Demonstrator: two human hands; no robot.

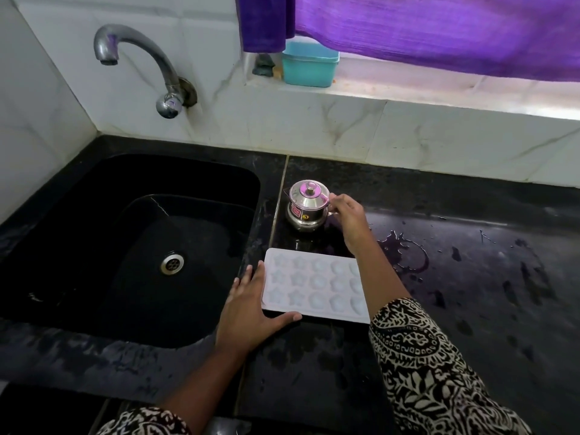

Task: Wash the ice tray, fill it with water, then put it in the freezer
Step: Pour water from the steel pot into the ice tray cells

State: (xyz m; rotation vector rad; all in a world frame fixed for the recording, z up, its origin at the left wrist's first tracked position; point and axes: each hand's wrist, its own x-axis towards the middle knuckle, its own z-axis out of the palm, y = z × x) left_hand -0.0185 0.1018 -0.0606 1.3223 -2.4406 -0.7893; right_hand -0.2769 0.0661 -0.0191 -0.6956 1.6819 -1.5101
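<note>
A white ice tray (314,284) with star and round moulds lies flat on the black counter, just right of the sink. My left hand (251,306) rests against the tray's left edge, fingers straight and thumb along its near edge. Behind the tray stands a small steel pot with a lid (307,204). My right hand (348,218) reaches across the tray's right end and pinches the pot's handle on its right side.
A black sink (94,246) with a metal drain (172,262) lies at the left, with a steel tap (141,58) on the wall above it. The counter (470,277) at the right is wet. A teal box (309,65) sits on the window ledge under a purple curtain.
</note>
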